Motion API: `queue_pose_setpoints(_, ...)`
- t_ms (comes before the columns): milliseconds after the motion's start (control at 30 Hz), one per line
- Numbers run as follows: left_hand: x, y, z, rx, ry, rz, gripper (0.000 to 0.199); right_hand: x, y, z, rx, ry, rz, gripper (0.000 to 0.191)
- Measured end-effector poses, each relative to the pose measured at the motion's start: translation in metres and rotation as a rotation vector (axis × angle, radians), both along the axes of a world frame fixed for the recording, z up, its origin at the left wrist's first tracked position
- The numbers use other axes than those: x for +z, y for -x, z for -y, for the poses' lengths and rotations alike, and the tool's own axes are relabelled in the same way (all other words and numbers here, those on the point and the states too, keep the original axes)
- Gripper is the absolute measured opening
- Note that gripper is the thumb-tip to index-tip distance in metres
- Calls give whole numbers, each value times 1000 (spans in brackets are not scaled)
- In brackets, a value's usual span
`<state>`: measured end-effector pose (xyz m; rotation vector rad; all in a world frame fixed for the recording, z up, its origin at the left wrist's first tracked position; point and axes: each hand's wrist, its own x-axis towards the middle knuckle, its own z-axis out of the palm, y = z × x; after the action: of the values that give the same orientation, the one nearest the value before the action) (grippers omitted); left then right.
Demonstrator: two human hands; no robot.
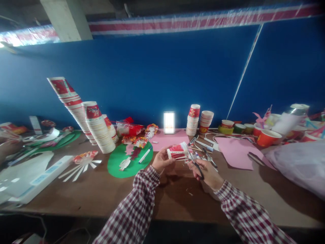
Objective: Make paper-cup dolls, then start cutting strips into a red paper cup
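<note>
My left hand is closed around a red and white paper cup, held on its side above the table with its rim toward the right. Several lengthwise slits run along the cup's wall. In my right hand is a pair of scissors with dark handles, its blades at the cup's rim. Small white scraps lie on the table below. Left of my left hand, a green paper round carries paper cut-out figures and a blue-capped pen.
Stacks of paper cups stand at the left and more cup stacks at the back. Pink paper sheets lie behind and right. A cut, fanned cup and a long white box are left. A plastic bag bulges at right.
</note>
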<state>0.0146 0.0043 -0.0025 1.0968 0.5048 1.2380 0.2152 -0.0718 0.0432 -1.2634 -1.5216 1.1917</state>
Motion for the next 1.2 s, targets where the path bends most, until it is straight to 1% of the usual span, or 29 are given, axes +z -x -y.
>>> queue_pose_setpoints(367, 3, -1, 2, 12, 7, -14, 69, -3, -1, 0, -20, -55, 30, 28)
queue_pose_setpoints(567, 4, -1, 3, 9, 17, -6, 69, -1, 0, 1, -24, -75, 56, 29)
queue_pose_setpoints(733, 4, -1, 3, -6, 8, 9, 71, -3, 1, 0, -13, -23, 13, 35)
queue_pose_setpoints(800, 4, 0, 3, -11, 7, 28, 72, -2, 0, 0, 14, 23, -17, 37)
queue_pose_setpoints(867, 4, 2, 2, 10, 15, 55, 72, 0, -3, 1, 65, 63, -30, 38)
queue_pose_setpoints(1000, 8, 4, 1, 71, 46, 100, 57, 7, -14, 4, 191, 105, -24, 40)
queue_pose_setpoints(1100, 14, 6, 4, 17, 54, 110, 50, 10, -23, 6, 232, 127, -20, 42)
queue_pose_setpoints(1200, 21, 6, 8, -62, 53, 113, 52, 11, -27, 6, 267, 147, -4, 43)
